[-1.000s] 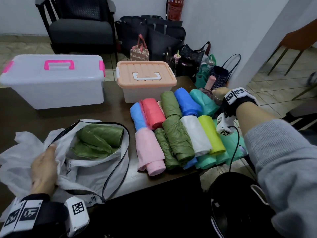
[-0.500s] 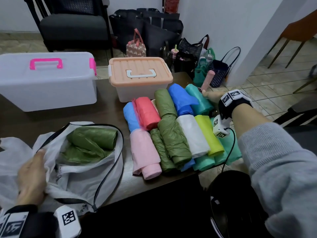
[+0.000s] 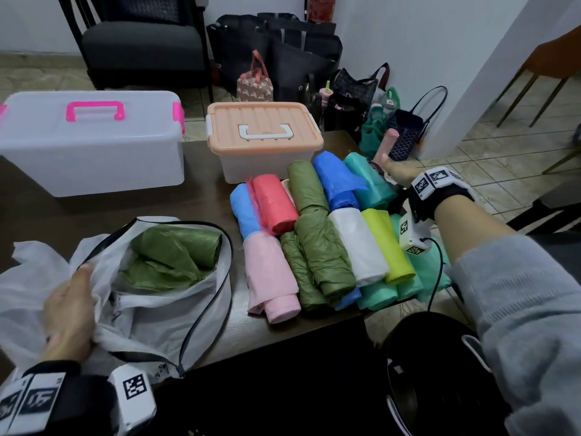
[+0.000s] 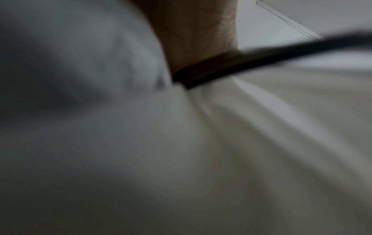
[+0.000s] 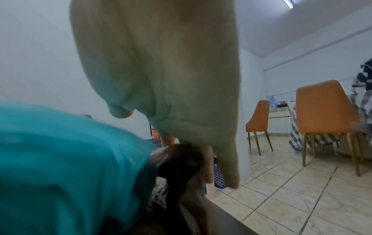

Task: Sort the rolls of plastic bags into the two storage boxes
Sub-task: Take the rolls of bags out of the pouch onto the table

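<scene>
Several rolls of plastic bags lie packed on the dark table [image 3: 204, 221]: red [image 3: 273, 202], olive [image 3: 323, 256], blue [image 3: 333, 180], teal [image 3: 371, 184], white [image 3: 358, 243], lime [image 3: 386, 243] and light pink [image 3: 270, 278]. My right hand [image 3: 393, 169] is at the pile's far right corner, gripping a small pink roll [image 3: 388, 143] that points up, beside the teal roll [image 5: 70, 159]. My left hand [image 3: 70, 306] grips the rim of a white drawstring bag [image 3: 157, 309] with a green roll [image 3: 176, 250] inside. Behind stand a clear box with pink handle [image 3: 94, 158] and a peach-lidded box [image 3: 264, 133], both with lids on.
Handbags and totes [image 3: 298, 51] crowd the floor behind the table, beside a black armchair [image 3: 141, 42]. A white pillar [image 3: 456, 73] stands at the right, orange chairs [image 5: 322, 108] beyond it. A black round object [image 3: 440, 372] sits below the table's near right corner.
My right hand with the pink roll has shifted slightly toward the teal roll. My left hand keeps its hold on the white bag. The view has tilted a little.
</scene>
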